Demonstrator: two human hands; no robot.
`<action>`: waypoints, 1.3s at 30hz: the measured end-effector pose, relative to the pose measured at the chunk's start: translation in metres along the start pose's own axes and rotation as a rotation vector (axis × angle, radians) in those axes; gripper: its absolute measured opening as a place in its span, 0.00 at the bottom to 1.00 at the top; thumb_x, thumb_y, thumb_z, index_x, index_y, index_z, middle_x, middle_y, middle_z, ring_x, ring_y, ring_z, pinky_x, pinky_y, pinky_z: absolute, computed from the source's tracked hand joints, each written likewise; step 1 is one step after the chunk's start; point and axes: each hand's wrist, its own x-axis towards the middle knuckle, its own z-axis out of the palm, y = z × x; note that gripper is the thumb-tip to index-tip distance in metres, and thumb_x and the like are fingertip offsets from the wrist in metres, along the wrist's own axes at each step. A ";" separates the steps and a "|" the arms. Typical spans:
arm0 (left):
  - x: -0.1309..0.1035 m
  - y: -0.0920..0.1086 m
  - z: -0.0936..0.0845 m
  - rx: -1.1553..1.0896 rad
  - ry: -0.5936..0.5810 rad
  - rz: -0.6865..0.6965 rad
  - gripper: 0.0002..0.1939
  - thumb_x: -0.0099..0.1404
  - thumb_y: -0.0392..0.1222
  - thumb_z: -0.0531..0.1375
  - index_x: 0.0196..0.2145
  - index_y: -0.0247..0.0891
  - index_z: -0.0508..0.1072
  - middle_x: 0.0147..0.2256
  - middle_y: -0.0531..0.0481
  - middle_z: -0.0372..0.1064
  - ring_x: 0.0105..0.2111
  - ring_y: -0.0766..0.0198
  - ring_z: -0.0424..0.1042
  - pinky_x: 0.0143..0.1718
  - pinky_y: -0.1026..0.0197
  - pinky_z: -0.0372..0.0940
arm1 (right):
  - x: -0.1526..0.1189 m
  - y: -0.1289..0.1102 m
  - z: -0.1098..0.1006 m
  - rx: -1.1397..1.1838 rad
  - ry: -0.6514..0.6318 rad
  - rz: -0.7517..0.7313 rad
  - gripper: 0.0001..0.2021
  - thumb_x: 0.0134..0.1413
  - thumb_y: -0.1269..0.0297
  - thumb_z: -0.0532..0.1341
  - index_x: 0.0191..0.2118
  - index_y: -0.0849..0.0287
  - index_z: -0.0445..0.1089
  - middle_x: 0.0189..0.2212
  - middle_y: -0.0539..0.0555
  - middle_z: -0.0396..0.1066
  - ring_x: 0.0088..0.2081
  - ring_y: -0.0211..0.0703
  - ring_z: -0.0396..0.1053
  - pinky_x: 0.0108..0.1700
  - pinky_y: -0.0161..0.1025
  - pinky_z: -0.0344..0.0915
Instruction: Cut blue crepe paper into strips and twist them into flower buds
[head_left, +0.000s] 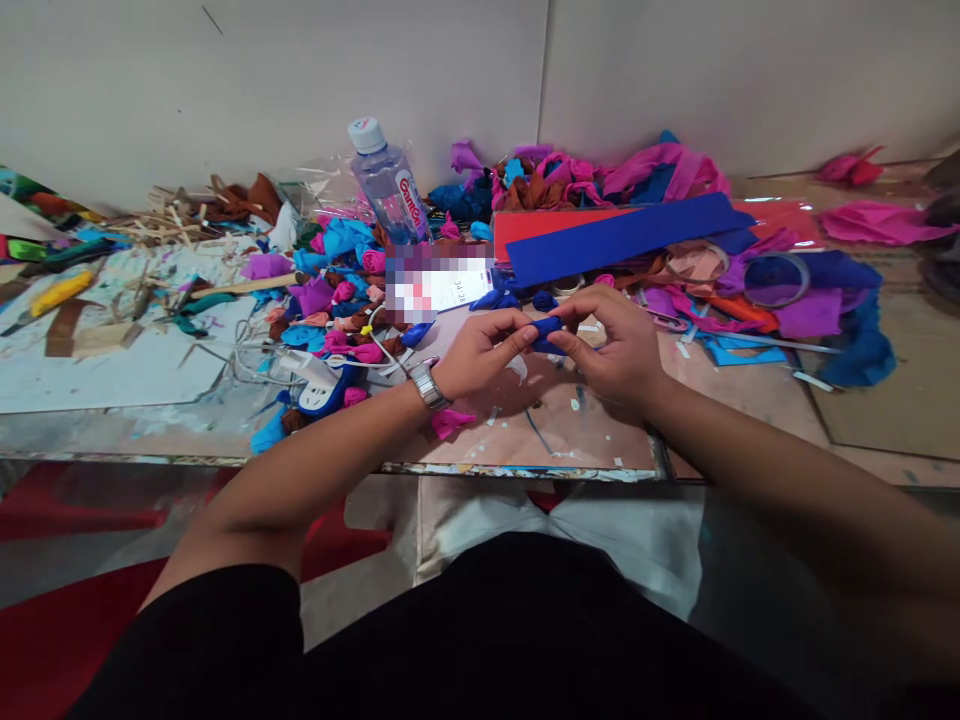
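Observation:
Between my two hands is a small piece of dark blue crepe paper [546,334], bunched or rolled up. My left hand [484,350], with a metal watch on the wrist, pinches its left end between thumb and fingers. On the other end, the thumb and fingertips of my right hand [615,345] are closed. Both hands are raised a little over the table's front part. Just behind them lies a flat blue paper strip [600,243], resting partly on a red sheet [517,232]. A lit phone [454,285] lies left of the strip, partly blurred out.
A clear bottle [390,185] with a white cap stands behind the phone. Left of my hands are a blue-and-white power strip [326,388], cables and crumpled coloured paper. Tape rolls [776,278] lie among paper at right. A yellow-handled cutter [60,290] is at far left.

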 end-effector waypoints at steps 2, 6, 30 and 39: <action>0.001 0.000 -0.001 0.011 -0.010 -0.017 0.24 0.78 0.61 0.62 0.37 0.36 0.79 0.32 0.49 0.78 0.32 0.66 0.75 0.37 0.63 0.69 | -0.001 0.002 0.000 -0.004 0.005 0.004 0.15 0.68 0.44 0.70 0.44 0.51 0.79 0.38 0.54 0.80 0.36 0.46 0.75 0.41 0.46 0.72; 0.000 -0.003 0.000 0.068 -0.015 -0.014 0.24 0.79 0.62 0.61 0.37 0.37 0.79 0.32 0.49 0.78 0.33 0.65 0.75 0.38 0.62 0.70 | -0.001 0.004 0.000 -0.021 -0.012 0.011 0.17 0.69 0.43 0.69 0.43 0.52 0.79 0.37 0.53 0.80 0.36 0.47 0.75 0.41 0.46 0.72; -0.002 0.009 -0.002 0.097 -0.069 -0.007 0.22 0.76 0.61 0.64 0.41 0.37 0.81 0.40 0.45 0.82 0.38 0.64 0.77 0.42 0.61 0.71 | -0.003 0.006 -0.003 -0.083 -0.120 -0.025 0.20 0.62 0.41 0.73 0.37 0.53 0.76 0.32 0.50 0.77 0.35 0.46 0.74 0.41 0.45 0.65; 0.000 0.004 -0.001 -0.032 0.087 -0.023 0.24 0.75 0.66 0.64 0.43 0.40 0.83 0.41 0.45 0.83 0.39 0.62 0.80 0.44 0.58 0.74 | -0.004 0.003 -0.004 -0.093 -0.130 0.012 0.16 0.67 0.42 0.70 0.47 0.49 0.80 0.39 0.52 0.83 0.39 0.50 0.79 0.46 0.48 0.71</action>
